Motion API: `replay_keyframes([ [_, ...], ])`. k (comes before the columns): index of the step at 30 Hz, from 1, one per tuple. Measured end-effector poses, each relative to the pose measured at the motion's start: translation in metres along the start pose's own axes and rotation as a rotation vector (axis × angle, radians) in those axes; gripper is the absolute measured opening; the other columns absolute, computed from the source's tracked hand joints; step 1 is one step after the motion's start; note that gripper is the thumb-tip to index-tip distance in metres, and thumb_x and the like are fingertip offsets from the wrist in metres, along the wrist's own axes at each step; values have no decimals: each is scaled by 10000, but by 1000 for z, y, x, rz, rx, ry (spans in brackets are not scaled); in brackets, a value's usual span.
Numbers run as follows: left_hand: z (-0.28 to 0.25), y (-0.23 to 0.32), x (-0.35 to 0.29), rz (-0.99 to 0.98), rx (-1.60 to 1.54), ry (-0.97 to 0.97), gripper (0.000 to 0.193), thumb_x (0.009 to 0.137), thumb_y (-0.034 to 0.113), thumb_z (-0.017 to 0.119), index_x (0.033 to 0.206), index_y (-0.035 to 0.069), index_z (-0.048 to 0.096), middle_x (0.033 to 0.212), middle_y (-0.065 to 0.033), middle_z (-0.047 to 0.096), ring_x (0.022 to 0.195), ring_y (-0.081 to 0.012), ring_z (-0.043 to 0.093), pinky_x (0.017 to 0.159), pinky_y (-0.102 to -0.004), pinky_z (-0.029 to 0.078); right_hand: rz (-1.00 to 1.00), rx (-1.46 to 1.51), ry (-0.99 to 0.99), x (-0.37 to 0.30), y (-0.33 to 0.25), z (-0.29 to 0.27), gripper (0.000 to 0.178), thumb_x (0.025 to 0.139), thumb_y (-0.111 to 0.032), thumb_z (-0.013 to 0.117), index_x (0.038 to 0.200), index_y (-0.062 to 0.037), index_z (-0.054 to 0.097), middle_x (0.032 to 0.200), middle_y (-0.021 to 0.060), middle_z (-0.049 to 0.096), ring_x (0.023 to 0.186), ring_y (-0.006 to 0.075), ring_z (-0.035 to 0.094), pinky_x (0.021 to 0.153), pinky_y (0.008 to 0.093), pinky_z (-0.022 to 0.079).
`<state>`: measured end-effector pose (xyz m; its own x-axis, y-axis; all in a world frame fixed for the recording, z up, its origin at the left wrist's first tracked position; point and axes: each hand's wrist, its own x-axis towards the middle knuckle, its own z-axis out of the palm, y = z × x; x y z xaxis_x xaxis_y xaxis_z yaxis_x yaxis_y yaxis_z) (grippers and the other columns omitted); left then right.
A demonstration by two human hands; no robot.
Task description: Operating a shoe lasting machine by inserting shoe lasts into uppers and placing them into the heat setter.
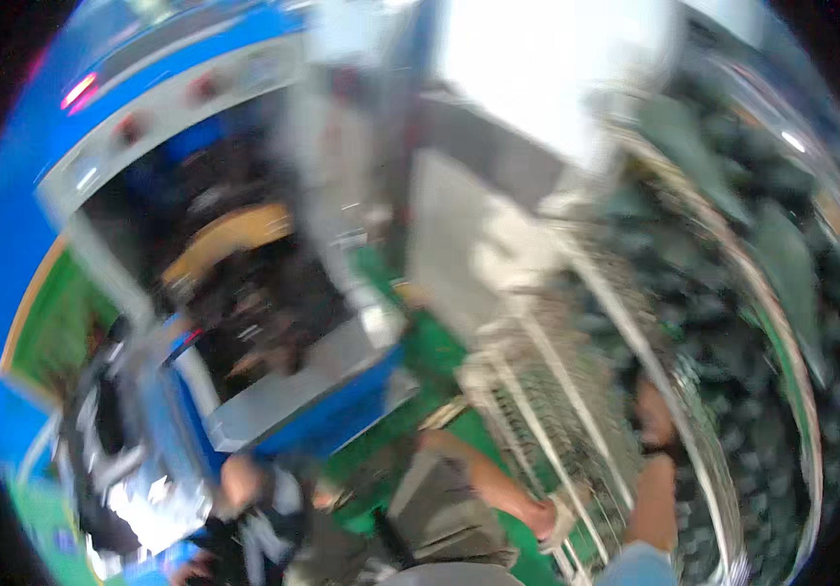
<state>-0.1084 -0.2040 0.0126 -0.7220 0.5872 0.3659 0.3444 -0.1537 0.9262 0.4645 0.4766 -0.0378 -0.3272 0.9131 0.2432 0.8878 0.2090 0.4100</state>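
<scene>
Head view, badly blurred: the right hand reaches up against a wire rack, though whether its fingers grip it cannot be told. The left hand rests low on that rack, its grip also unclear. Left of the rack stands a blue and grey machine on green floor.

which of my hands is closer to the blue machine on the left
Left. The left hand rests on the wire rack, nearer the blue machine across the green floor. The right hand reaches further right, up by the rack's far edge. The picture is blurred.
</scene>
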Motion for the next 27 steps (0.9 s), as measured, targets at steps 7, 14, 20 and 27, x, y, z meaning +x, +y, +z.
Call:
replay_keyframes([
  [7, -83, 106, 93, -393, 1055, 191, 391, 788, 199, 799, 1118, 12, 704, 1473, -178, 489, 1406, -312, 390, 1163, -446, 297, 18, 665, 66, -27, 7, -91, 563, 1005, -259, 567, 1528, -165, 380, 1354, 180, 564, 1105, 308, 572, 945, 459, 468],
  [14, -172, 48, 103, -800, 1412, 164, 497, 794, 564, 693, 924, 85, 712, 986, -158, 659, 966, -355, 639, 895, -468, 477, -445, 660, -638, -2, -204, -225, 500, 1037, -293, 510, 1506, -142, 422, 1272, 158, 640, 1037, 274, 642, 865, 419, 521],
  [20, -136, 78, 10, -788, 1347, 356, 470, 730, 551, 743, 911, 119, 707, 976, -120, 660, 1038, -361, 604, 867, -472, 517, -897, 599, -539, -46, -310, -281, 478, 996, -343, 583, 1388, -70, 547, 1191, 199, 673, 1066, 302, 655, 889, 430, 516],
  [27, -43, 226, -281, -813, 1223, 576, 409, 740, 374, 828, 832, 15, 655, 894, -142, 592, 1013, -352, 558, 916, -444, 457, -1223, 918, -354, -92, -362, -268, 398, 976, -321, 624, 1226, -16, 675, 997, 186, 724, 852, 314, 678, 761, 393, 535],
])
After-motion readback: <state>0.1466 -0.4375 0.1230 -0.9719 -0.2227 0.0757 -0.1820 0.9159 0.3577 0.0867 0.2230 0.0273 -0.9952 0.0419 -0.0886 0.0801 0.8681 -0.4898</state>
